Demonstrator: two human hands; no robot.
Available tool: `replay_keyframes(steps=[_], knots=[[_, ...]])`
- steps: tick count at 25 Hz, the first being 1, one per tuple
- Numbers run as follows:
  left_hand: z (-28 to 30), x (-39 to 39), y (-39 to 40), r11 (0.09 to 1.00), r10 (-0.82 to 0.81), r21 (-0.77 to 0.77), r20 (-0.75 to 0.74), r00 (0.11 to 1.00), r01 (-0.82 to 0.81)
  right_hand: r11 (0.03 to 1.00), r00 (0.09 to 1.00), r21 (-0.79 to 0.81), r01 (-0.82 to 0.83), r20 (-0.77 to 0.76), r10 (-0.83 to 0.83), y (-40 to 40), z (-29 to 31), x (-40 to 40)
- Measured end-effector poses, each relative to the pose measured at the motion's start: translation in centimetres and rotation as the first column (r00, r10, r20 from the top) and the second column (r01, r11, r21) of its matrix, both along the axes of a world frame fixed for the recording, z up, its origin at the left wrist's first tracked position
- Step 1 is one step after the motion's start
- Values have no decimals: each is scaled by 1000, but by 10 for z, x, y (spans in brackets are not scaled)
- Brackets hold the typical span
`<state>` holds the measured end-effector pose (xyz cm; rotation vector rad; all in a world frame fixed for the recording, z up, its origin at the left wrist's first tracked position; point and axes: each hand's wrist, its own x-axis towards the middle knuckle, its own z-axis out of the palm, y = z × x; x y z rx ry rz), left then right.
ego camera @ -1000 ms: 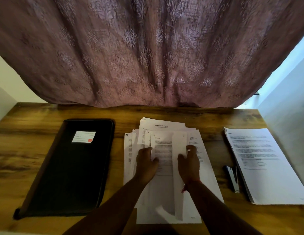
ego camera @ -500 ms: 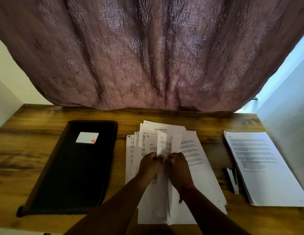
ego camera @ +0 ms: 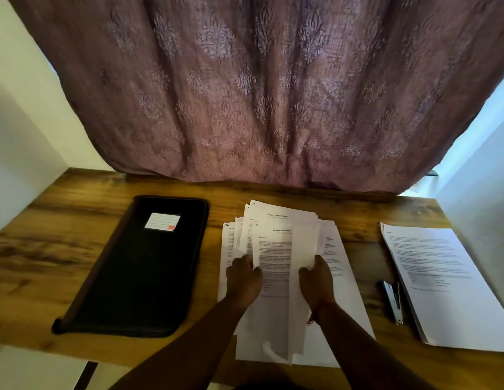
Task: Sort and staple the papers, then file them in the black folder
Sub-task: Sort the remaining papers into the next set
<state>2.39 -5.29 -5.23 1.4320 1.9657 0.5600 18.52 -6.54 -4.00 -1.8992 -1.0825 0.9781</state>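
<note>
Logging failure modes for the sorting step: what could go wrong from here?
1. The middle pile is fanned and uneven; pulling sheets out may drag neighbours and mix sets.
2. The right hand grips a lifted, curled sheet, which could crease.
3. The pile's near edge sits close to the desk edge, so sheets may slide off.

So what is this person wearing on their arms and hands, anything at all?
Very little. Both forearms are bare, with no sleeves in view, and neither the left hand nor the right hand wears a glove or a visible ring. The only item is a thin red thread tied round the right wrist, its loose end hanging down.
</note>
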Motion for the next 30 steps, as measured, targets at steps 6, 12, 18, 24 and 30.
replay_keyframes(steps=[6, 12, 18, 24, 30], knots=[[11, -3, -5, 994, -84, 67, -27, 996, 85, 1000, 1000, 24, -18, -21, 18, -3, -1, -1], [12, 6, -20, 948, -189, 164, -401, 896, 273, 999, 999, 27, -40, 37, 39, -5, 0, -4], [5, 5, -21, 872, -351, 222, -339, 873, 437, 997, 995, 35, -68, 70, 65, -3, 0, -6], [17, 19, -22, 857, -497, 192, 59, 866, 479, 989, 983, 104, -106, -137, 120, 3, 8, -22], [5, 6, -7, 989, -86, 125, 62, 994, 78, 1000, 999, 26, 1, -40, 0, 4, 3, -14]])
